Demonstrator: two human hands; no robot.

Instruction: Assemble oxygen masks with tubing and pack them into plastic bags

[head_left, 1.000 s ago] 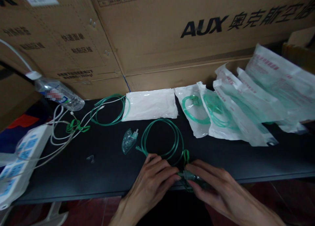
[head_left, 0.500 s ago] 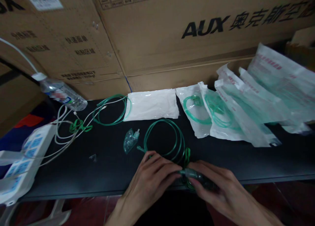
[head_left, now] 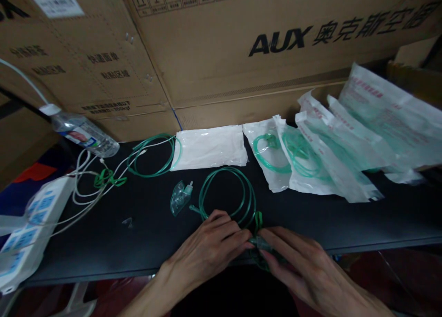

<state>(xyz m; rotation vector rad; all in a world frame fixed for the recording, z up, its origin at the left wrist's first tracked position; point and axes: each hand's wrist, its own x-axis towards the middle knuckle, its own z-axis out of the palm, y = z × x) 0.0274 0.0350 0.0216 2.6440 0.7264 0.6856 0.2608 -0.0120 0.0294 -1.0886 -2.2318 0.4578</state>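
One translucent connector is sitting between two sets of fingertips

The left hand is pinching at the connector's narrow left end, thumb and fingertips pressing together. The right hand is gripping the wider part, its fingers lying above and its thumb bracing from below; the palm is hiding whatever is extending farther right. The connector is hanging close to the front edge of the black tabletop. A green elastic strap is showing just behind it, a coiled green tube is lying beyond the left knuckles, and a clear green mask is resting left of the coil.

The fingers are apparently working at the narrow end. For good handling, the right hand should be serving as the steady anchor while the left is applying a gentle, straight twist, keeping both parts in line. Hard squeezing could be denting the plastic, and the strap should be lying clear of the fingertips.

Both forearms are entering from the bottom of the view and angling inward. The left hand is arching with its back facing up; the right fingers are pointing leftward, bending toward the thumb.
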